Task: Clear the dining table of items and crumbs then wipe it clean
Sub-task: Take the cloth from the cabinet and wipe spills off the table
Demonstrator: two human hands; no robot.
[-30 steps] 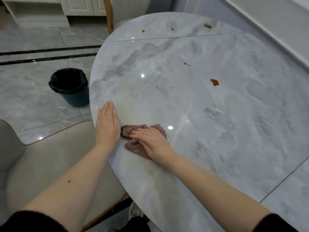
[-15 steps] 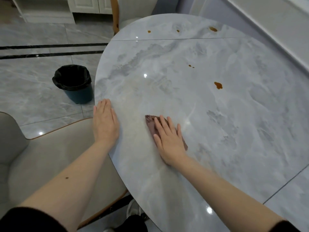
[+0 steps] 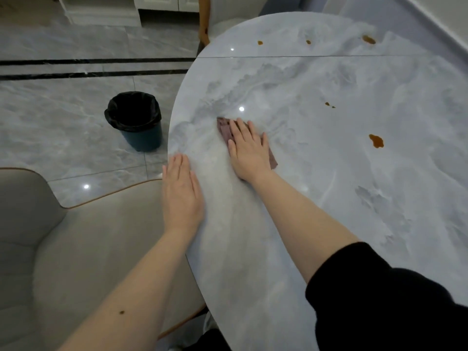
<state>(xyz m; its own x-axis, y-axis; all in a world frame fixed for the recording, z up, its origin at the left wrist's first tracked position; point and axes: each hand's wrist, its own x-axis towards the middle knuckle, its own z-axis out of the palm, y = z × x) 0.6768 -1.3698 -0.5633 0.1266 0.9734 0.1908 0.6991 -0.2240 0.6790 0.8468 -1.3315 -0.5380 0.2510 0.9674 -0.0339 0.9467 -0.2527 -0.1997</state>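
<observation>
Several brown spills (image 3: 376, 141) are left on the marble desk (image 3: 329, 224), and they all sit to the right and far side of where the cloth is now. The right hand (image 3: 249, 150) is flat, fingers spread, pressing the purplish cloth (image 3: 224, 129) down onto the desk; the cloth's long axis runs diagonally from far-left to near-right under the palm. The left hand (image 3: 181, 191) is flat and holding nothing, just resting on the near-left rim of the desk, probably as a brace. The nearest big spill is well off to the right of the cloth, so my guess is the right hand is the one to sweep that way. More spots (image 3: 368, 39) sit way at the far end. Bin (image 3: 134, 120) is on the floor to the left.
</observation>
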